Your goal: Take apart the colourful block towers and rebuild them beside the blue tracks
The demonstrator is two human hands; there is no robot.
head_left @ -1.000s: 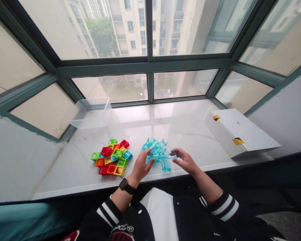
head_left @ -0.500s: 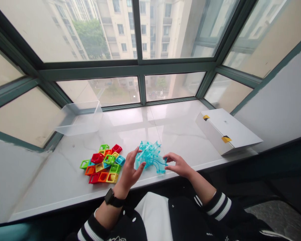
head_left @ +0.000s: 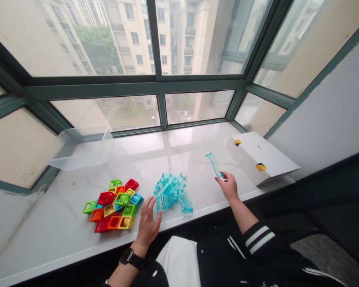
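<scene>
Between the thumb and fingers of my right hand [head_left: 228, 186] is one end of a curved, clear blue track piece [head_left: 214, 164]. Its other end points away toward the window, well to the right of the pile. My left hand [head_left: 148, 223] has its fingers apart, at the near left edge of a heap of clear blue track pieces [head_left: 171, 193]; whether a fingertip touches the heap I cannot tell. Left of that hand lies a cluster of red, orange, yellow, green and blue hollow plastic blocks [head_left: 115, 203].
A clear plastic bin [head_left: 86, 155] stands at the back left by the window. At the right sits a white box [head_left: 261, 157] with yellow-and-black tabs. Everything rests on a white marble-look sill [head_left: 146, 153], whose front edge runs close to my body.
My right hand has moved right, carrying the curved track piece away from the heap. My left hand has drawn back slightly toward me. The whole view has shifted a little.
</scene>
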